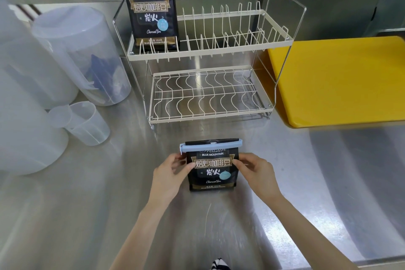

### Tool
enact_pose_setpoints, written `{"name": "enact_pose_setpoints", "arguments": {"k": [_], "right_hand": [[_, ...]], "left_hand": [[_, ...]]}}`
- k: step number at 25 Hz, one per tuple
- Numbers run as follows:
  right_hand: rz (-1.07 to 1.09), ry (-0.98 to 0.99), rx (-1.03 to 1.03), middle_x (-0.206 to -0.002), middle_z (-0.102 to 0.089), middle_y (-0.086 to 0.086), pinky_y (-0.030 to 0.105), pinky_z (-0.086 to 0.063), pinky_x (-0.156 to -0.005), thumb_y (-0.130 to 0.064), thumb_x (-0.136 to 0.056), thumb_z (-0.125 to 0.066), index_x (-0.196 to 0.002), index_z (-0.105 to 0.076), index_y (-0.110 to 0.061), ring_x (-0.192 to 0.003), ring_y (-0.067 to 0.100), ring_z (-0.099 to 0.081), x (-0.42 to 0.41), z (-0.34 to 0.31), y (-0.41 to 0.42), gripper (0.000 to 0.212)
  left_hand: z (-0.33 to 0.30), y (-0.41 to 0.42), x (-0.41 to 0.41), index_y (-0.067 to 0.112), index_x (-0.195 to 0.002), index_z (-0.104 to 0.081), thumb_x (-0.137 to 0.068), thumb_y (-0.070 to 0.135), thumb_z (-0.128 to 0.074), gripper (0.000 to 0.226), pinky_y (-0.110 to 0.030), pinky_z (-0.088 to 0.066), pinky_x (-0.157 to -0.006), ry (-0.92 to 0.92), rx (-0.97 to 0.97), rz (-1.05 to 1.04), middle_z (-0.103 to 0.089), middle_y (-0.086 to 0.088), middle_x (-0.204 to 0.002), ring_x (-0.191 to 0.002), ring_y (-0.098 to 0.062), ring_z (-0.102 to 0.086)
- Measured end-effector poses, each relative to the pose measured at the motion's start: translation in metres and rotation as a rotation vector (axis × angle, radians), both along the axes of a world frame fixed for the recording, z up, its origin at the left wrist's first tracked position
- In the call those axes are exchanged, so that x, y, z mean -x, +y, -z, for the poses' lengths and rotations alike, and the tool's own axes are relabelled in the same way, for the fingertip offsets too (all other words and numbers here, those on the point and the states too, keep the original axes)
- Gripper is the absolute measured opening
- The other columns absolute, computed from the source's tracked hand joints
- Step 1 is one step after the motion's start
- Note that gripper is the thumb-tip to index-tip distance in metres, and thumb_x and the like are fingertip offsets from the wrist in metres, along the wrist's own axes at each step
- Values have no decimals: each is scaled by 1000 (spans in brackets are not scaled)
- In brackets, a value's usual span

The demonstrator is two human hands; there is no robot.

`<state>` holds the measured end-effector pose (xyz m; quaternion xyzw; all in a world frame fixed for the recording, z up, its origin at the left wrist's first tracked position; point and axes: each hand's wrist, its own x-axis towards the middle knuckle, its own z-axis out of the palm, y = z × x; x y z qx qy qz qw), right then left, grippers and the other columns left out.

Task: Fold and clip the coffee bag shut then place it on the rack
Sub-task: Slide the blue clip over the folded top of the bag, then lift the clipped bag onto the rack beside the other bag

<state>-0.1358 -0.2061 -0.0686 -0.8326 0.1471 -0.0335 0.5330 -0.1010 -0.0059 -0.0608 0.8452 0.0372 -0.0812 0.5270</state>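
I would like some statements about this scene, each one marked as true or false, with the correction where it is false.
1. A light blue clip sits across the folded top of the coffee bag. True.
2. The left hand and the right hand hold the bag by its two sides. True.
3. The bag in the hands is already on the rack. False: it stands on the steel counter in front of the rack.
4. The rack's upper tier holds nothing. False: a second coffee bag stands at its left end.
5. A yellow tray lies to the right of the rack. True.
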Motion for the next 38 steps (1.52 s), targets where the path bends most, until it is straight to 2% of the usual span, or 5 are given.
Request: {"name": "enact_pose_setpoints", "arguments": {"k": [5, 9, 13, 19, 38], "right_hand": [[16, -14, 14, -86, -66, 0, -3, -41, -59, -14, -86, -54, -94, -64, -10, -73, 1, -60, 5, 2, 6, 14], [1, -2, 23, -82, -66, 0, 0, -42, -57, -16, -88, -50, -91, -61, -11, -71, 3, -60, 1, -1, 8, 13], [-9, 39, -42, -86, -66, -1, -1, -44, -62, -15, -85, -55, -93, -63, -11, -77, 7, -61, 0, -2, 5, 12], [3, 21, -71, -84, -66, -3, -4, -40, -59, -8, -82, -58, -89, -66, -10, -64, -21, -57, 2, -8, 8, 11], [1, -89, -309, -81, -68, -7, 23, -51, -71, -19, -81, -60, -86, -68, -19, -80, 8, -63, -61, -116, -26, 9]], "left_hand": [[11, -9, 7, 14, -83, -65, -77, 23, -66, 11, -2, -43, -67, 3, -10, -19, -68, 8, -81, -67, 14, -60], [14, -12, 9, 22, -80, -65, -80, 30, -61, 9, -17, -44, -72, 26, -28, -44, -68, 16, -70, -63, 17, -57], [7, -10, 10, 36, -68, -61, -80, 23, -62, 17, 3, -39, -61, 35, 41, -28, -64, 28, -66, -64, 23, -56], [2, -11, 10, 31, -71, -61, -80, 22, -62, 12, -8, -43, -70, 10, 47, -76, -71, 5, -79, -75, -5, -64], [-100, -20, -54, 12, -88, -64, -84, 21, -56, 13, 5, -38, -65, -364, -28, 79, -69, 5, -87, -76, 1, -60]]}}
